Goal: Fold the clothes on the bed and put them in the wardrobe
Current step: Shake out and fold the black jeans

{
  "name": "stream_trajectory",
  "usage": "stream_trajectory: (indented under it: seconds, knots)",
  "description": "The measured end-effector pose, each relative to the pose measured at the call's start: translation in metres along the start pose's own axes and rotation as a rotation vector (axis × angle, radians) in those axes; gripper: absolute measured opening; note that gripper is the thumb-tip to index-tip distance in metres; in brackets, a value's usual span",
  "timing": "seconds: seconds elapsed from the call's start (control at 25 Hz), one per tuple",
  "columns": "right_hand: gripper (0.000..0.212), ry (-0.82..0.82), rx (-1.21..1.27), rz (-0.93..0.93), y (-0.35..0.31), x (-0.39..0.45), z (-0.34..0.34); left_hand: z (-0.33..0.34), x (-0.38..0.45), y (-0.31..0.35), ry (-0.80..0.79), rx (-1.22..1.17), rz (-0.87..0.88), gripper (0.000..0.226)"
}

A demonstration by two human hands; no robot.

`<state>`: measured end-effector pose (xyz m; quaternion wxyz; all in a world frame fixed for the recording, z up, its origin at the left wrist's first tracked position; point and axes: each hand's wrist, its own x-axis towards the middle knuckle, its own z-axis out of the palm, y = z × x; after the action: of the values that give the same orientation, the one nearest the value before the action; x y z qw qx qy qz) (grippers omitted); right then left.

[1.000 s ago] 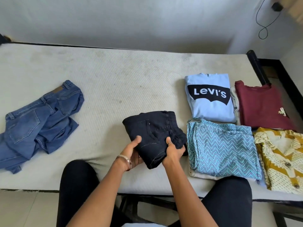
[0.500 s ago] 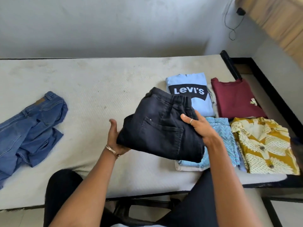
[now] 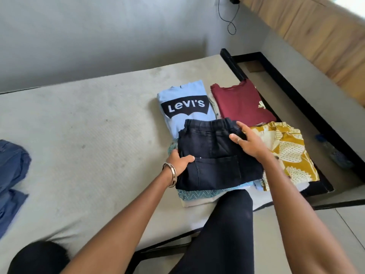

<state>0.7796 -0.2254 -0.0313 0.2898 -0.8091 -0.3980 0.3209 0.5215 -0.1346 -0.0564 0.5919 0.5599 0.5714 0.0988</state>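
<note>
Folded black jeans (image 3: 213, 155) lie on top of a folded blue zigzag-patterned garment (image 3: 199, 193) near the front right of the bed (image 3: 88, 125). My left hand (image 3: 177, 161) grips their left edge, thumb on top. My right hand (image 3: 250, 145) rests on their upper right part with fingers spread over the waistband. Beside them lie a folded light blue Levi's shirt (image 3: 185, 103), a folded maroon top (image 3: 241, 103) and a folded yellow patterned shirt (image 3: 290, 153). Unfolded blue jeans (image 3: 11, 175) lie crumpled at the far left edge.
The black bed frame (image 3: 292, 91) runs along the right side, with floor beyond it. A wooden panel (image 3: 316, 30) stands at the upper right. A black cable (image 3: 230, 22) hangs on the wall. My dark-clad knees press against the bed's front edge.
Both hands carried the folded black jeans to the right and set them down on the zigzag garment. My view turned right, so the blue jeans slid to the left edge.
</note>
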Motion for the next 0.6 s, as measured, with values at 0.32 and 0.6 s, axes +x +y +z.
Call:
stream_trajectory:
  seconds: [0.32,0.6]
  knots:
    - [0.030,0.540,-0.716,-0.256,0.009,-0.030,0.107,0.021,-0.002,-0.017,0.192,1.216,0.798,0.076]
    - [0.070,-0.116,-0.736,-0.194,0.045,-0.023,0.091,0.018,0.021,-0.036,-0.162,1.265,0.275,0.073]
